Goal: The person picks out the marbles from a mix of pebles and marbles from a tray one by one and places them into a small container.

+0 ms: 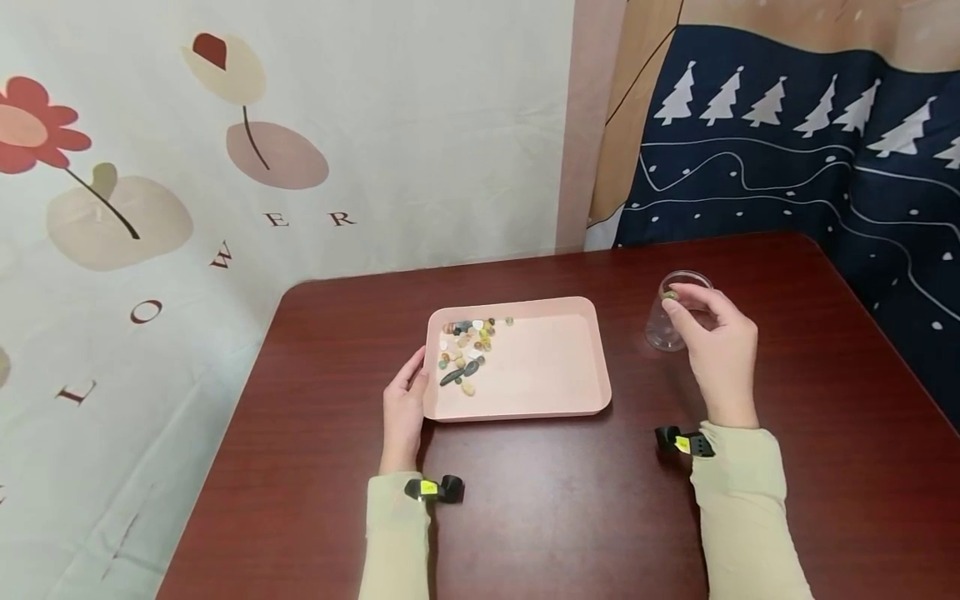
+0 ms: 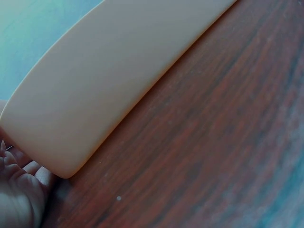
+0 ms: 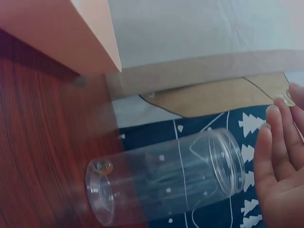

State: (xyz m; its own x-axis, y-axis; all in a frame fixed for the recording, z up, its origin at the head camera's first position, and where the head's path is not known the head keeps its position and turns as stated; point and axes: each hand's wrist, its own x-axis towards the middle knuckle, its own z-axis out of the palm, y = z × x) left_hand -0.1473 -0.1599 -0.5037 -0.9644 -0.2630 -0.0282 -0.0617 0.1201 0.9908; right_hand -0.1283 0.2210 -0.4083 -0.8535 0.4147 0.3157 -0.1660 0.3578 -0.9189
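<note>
A pink tray (image 1: 525, 367) lies on the table with several small pebbles (image 1: 465, 346) of mixed colours at its left side. My left hand (image 1: 403, 408) touches the tray's left edge, its fingers against the outer wall; in the left wrist view the hand (image 2: 21, 190) shows at the tray's corner. Between thumb and fingertips, my right hand (image 1: 716, 342) pinches a small greenish stone (image 1: 670, 295), up at the mouth of a clear jar (image 1: 663, 329). The jar (image 3: 161, 175) stands upright and lidless, with an amber bead (image 3: 104, 166) at its bottom.
The dark red wooden table (image 1: 540, 500) reaches back to a wall hung with a pale flower-print cloth (image 1: 435, 133) and a dark blue cloth with white trees (image 1: 765, 183). The jar stands to the right of the tray.
</note>
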